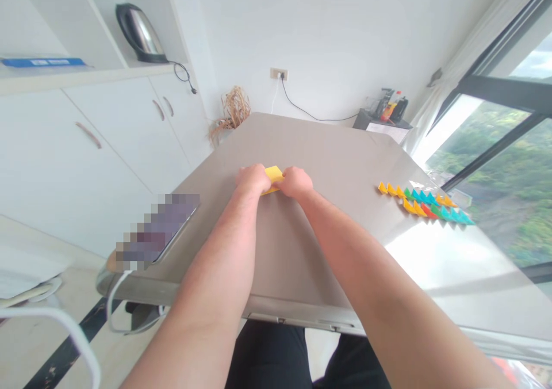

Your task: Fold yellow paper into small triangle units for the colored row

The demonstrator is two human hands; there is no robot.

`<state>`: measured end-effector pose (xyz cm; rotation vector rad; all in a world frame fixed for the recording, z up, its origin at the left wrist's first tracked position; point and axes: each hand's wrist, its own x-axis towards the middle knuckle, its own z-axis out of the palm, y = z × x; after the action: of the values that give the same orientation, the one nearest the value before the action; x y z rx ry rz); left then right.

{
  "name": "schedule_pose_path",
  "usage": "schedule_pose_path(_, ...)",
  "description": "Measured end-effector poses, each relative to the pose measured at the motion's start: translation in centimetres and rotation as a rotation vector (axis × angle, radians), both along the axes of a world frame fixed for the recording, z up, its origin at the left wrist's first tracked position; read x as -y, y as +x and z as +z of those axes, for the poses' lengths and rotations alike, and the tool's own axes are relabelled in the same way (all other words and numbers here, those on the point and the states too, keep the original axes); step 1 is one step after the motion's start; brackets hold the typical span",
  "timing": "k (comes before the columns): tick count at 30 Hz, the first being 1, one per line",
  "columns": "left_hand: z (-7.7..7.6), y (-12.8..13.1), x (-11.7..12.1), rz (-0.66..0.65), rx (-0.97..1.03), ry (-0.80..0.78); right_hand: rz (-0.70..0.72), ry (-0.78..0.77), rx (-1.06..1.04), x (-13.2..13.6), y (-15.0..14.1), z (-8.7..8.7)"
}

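Paper [272, 174] — yellow, held in left grip [252, 179] and right grip [297, 182].

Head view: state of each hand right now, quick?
Left hand: closed, holding the left end of the yellow paper.
Right hand: closed, holding the right end of the same yellow paper.

This looks like a room in a home, though a small office cannot be ruled out. White built-in cupboards [125, 124] line one side, with an electric kettle [146, 35] on an open shelf, and dried stalks [236, 107] stand by the plain wall [345, 38]. A pale curtain [421, 133] hangs beside a big window [483, 130] facing greenery, near a broad table [319, 147].
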<state>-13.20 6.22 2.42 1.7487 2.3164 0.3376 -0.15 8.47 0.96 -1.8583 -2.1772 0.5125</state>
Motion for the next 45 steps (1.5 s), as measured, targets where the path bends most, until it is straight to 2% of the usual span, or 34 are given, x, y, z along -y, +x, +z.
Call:
schedule_pose_path(7, -0.5, -0.1, -0.5, 0.017, -0.016, 0.008, -0.047, -0.051, -0.093, -0.2, 0.0, 0.2)
schedule_pose_path(23, -0.4, 0.3, -0.2, 0.074, -0.025, 0.032, -0.022, 0.117, -0.118, 0.2, 0.0, -0.8)
schedule_pose_path(28, 0.0, 0.6, 0.2, 0.088, -0.014, 0.047, -0.116, -0.014, -0.237, -0.6, -0.1, -0.7)
schedule_pose_path(33, 0.0, 0.7, 0.2, 0.111, 0.001, 0.068, -0.146, -0.059, -0.256, -1.2, 0.2, -0.7)
schedule_pose_path(45, 0.2, -0.2, -0.2, 0.109, 0.079, 0.084, -0.113, -0.097, -0.282, -0.8, 0.0, -0.3)
